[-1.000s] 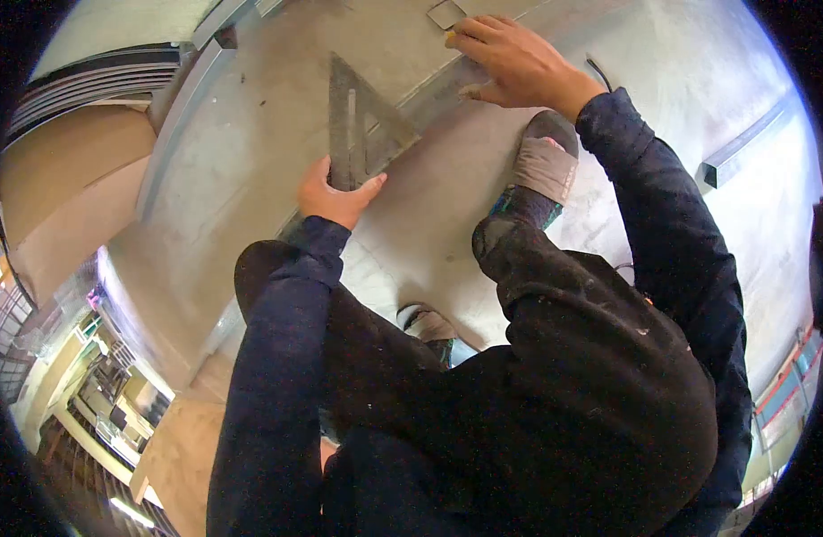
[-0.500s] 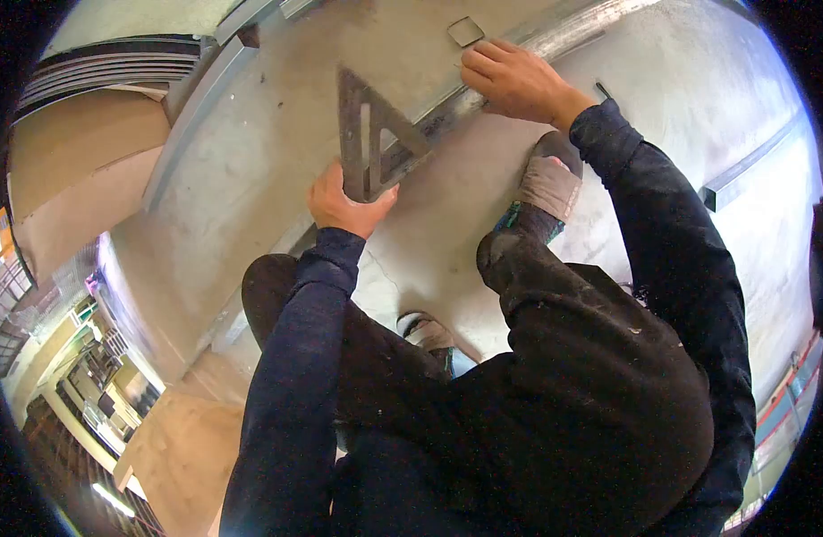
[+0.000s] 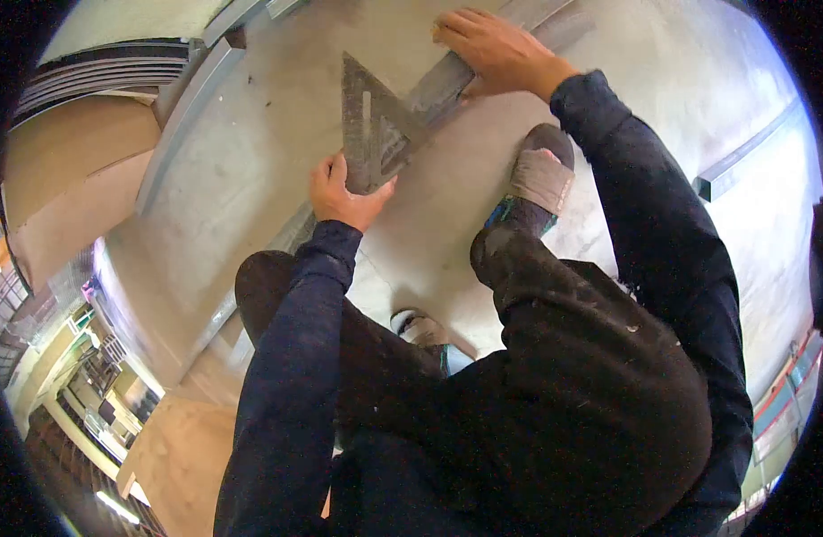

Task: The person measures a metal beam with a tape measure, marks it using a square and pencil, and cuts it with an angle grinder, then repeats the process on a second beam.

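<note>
Left hand clamped on lower corner of speed square; square lies across metal track on concrete floor; right hand, flat and ungripping, has slid further up the track; square now steadied against it.

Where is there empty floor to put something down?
Bare concrete floor lies between the metal triangle and the long channel on the left. Another free patch lies between the right sleeve and the metal bar. It is crowded along the metal strip, where the left hand and right hand rest.
</note>
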`<action>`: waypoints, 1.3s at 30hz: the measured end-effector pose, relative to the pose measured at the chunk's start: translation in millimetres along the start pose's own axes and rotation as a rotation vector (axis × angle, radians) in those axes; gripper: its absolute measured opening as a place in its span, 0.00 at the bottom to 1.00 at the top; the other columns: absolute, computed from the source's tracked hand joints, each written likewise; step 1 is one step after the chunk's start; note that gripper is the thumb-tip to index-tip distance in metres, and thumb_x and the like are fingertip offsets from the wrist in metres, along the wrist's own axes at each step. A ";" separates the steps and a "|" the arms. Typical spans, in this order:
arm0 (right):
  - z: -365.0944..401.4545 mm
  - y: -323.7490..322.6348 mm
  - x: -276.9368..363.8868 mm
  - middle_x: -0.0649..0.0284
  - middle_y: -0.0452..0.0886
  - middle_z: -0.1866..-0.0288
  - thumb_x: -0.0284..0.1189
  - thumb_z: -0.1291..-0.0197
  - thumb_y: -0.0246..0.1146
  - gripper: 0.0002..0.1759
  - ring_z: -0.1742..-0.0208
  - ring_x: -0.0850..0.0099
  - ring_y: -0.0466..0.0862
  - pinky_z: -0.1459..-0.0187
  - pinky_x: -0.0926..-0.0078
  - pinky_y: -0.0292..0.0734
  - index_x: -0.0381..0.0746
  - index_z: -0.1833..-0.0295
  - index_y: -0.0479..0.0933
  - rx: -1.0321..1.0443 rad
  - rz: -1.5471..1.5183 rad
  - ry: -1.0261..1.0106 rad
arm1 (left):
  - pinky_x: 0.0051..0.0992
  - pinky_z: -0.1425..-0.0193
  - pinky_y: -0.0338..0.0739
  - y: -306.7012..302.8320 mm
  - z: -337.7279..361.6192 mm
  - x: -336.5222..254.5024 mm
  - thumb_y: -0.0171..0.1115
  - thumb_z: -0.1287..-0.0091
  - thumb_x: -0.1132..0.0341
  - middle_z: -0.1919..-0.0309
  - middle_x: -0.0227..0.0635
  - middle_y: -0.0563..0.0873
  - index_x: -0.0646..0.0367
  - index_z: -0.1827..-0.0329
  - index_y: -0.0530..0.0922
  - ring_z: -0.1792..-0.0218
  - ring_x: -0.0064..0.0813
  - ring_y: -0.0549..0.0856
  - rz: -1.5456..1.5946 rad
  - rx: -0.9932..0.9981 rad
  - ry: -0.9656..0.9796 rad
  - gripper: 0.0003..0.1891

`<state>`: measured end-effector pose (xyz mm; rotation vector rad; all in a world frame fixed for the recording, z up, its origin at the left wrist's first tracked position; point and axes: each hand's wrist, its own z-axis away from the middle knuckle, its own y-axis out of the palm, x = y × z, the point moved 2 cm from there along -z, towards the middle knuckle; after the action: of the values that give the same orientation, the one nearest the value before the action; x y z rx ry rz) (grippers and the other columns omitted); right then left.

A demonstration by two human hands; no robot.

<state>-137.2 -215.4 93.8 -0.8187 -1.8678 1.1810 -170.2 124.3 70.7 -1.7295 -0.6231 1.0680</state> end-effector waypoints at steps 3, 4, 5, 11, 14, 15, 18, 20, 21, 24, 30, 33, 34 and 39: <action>-1.8 -1.8 -13.3 0.50 0.77 0.43 0.46 0.55 0.77 0.40 0.42 0.56 0.78 0.38 0.61 0.74 0.35 0.40 0.73 0.190 0.114 -0.081 | 0.43 0.47 0.78 1.3 -4.2 1.9 0.86 0.62 0.50 0.53 0.49 0.82 0.65 0.47 0.81 0.51 0.50 0.81 -0.002 -0.084 0.054 0.40; -0.6 -1.0 -16.7 0.50 0.77 0.43 0.46 0.55 0.77 0.40 0.42 0.56 0.78 0.38 0.61 0.74 0.35 0.40 0.73 0.188 0.114 -0.073 | 0.43 0.47 0.79 1.3 -7.6 2.5 0.86 0.61 0.51 0.54 0.48 0.82 0.65 0.48 0.81 0.51 0.49 0.82 -0.016 -0.100 0.087 0.39; 1.3 0.1 -19.1 0.49 0.77 0.46 0.48 0.56 0.77 0.38 0.43 0.54 0.79 0.40 0.60 0.74 0.34 0.45 0.75 0.146 0.037 -0.059 | 0.43 0.47 0.79 1.9 -12.2 5.4 0.86 0.61 0.51 0.54 0.48 0.82 0.65 0.48 0.81 0.51 0.49 0.82 -0.014 -0.092 0.093 0.39; 21.1 6.1 -9.4 0.53 0.80 0.51 0.39 0.52 0.76 0.28 0.47 0.56 0.82 0.45 0.61 0.78 0.35 0.50 0.76 0.122 -0.038 0.125 | 0.40 0.42 0.78 -9.2 -42.2 15.8 0.84 0.57 0.47 0.53 0.49 0.83 0.62 0.47 0.82 0.49 0.47 0.83 0.203 0.315 -0.201 0.38; 25.8 1.3 -4.6 0.54 0.80 0.52 0.39 0.51 0.76 0.27 0.49 0.56 0.82 0.46 0.61 0.78 0.35 0.51 0.76 0.097 -0.054 0.163 | 0.40 0.44 0.79 -1.8 -36.0 19.7 0.85 0.59 0.46 0.52 0.48 0.84 0.65 0.48 0.82 0.49 0.46 0.83 0.031 0.269 -0.195 0.40; 25.3 -3.0 -6.1 0.49 0.78 0.54 0.49 0.56 0.78 0.35 0.50 0.50 0.80 0.46 0.57 0.77 0.33 0.52 0.76 0.128 -0.081 0.147 | 0.40 0.44 0.79 -2.5 -36.5 18.8 0.85 0.59 0.44 0.53 0.47 0.85 0.64 0.48 0.82 0.49 0.45 0.84 0.011 0.200 -0.151 0.40; 25.1 -5.7 -3.3 0.48 0.78 0.51 0.46 0.52 0.77 0.34 0.47 0.52 0.81 0.45 0.59 0.77 0.33 0.48 0.76 0.199 -0.086 0.181 | 0.39 0.45 0.80 -5.8 -41.0 12.3 0.85 0.59 0.42 0.55 0.45 0.86 0.62 0.47 0.83 0.50 0.44 0.85 0.046 0.255 -0.190 0.41; 28.4 -15.3 -2.4 0.49 0.80 0.52 0.43 0.49 0.75 0.30 0.49 0.54 0.82 0.47 0.60 0.78 0.33 0.48 0.77 0.015 -0.318 0.204 | 0.39 0.46 0.80 -11.8 -47.5 4.3 0.84 0.59 0.41 0.56 0.44 0.87 0.62 0.47 0.83 0.51 0.43 0.85 0.097 0.369 -0.278 0.41; 30.7 -21.7 -0.2 0.50 0.82 0.53 0.40 0.46 0.74 0.27 0.51 0.56 0.84 0.48 0.62 0.78 0.34 0.48 0.78 -0.180 -0.540 0.229 | 0.39 0.47 0.81 -14.3 -48.3 3.4 0.84 0.59 0.41 0.56 0.43 0.87 0.61 0.47 0.83 0.53 0.43 0.86 0.099 0.366 -0.289 0.41; 46.7 -29.7 11.3 0.52 0.85 0.60 0.33 0.41 0.69 0.17 0.57 0.57 0.86 0.53 0.63 0.80 0.34 0.52 0.81 -0.302 -0.675 0.683 | 0.38 0.49 0.81 -13.1 -48.4 6.2 0.84 0.59 0.41 0.56 0.43 0.87 0.60 0.48 0.83 0.55 0.42 0.86 0.107 0.361 -0.284 0.40; 85.5 14.9 63.4 0.63 0.85 0.67 0.26 0.31 0.59 0.08 0.65 0.79 0.84 0.59 0.79 0.79 0.35 0.50 0.75 -0.380 -0.826 0.822 | 0.37 0.50 0.81 -15.4 -47.7 1.8 0.84 0.58 0.43 0.58 0.43 0.89 0.59 0.49 0.84 0.57 0.39 0.88 0.075 0.264 -0.216 0.37; 84.1 18.4 99.4 0.60 0.87 0.65 0.27 0.32 0.62 0.09 0.63 0.74 0.86 0.57 0.76 0.80 0.34 0.50 0.77 -0.301 -0.841 0.949 | 0.37 0.51 0.82 -14.4 -45.7 -0.2 0.84 0.58 0.44 0.59 0.42 0.89 0.59 0.50 0.84 0.58 0.39 0.88 0.106 0.263 -0.232 0.37; 83.5 20.3 102.1 0.60 0.87 0.65 0.27 0.32 0.62 0.09 0.63 0.74 0.86 0.57 0.76 0.80 0.34 0.50 0.77 -0.302 -0.836 0.958 | 0.36 0.52 0.82 -14.7 -46.7 -0.8 0.84 0.58 0.44 0.60 0.42 0.89 0.59 0.51 0.84 0.59 0.39 0.88 0.074 0.231 -0.214 0.36; 66.3 18.8 114.4 0.54 0.88 0.62 0.31 0.36 0.66 0.11 0.63 0.60 0.88 0.58 0.66 0.82 0.38 0.51 0.80 -0.196 -0.631 0.809 | 0.36 0.53 0.82 -11.9 -45.4 2.7 0.84 0.58 0.44 0.61 0.41 0.89 0.59 0.52 0.85 0.59 0.39 0.88 0.109 0.255 -0.247 0.35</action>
<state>-249.2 -142.9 88.0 -0.6009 -1.3841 0.2063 -128.5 109.9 87.1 -1.4358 -0.5224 1.3892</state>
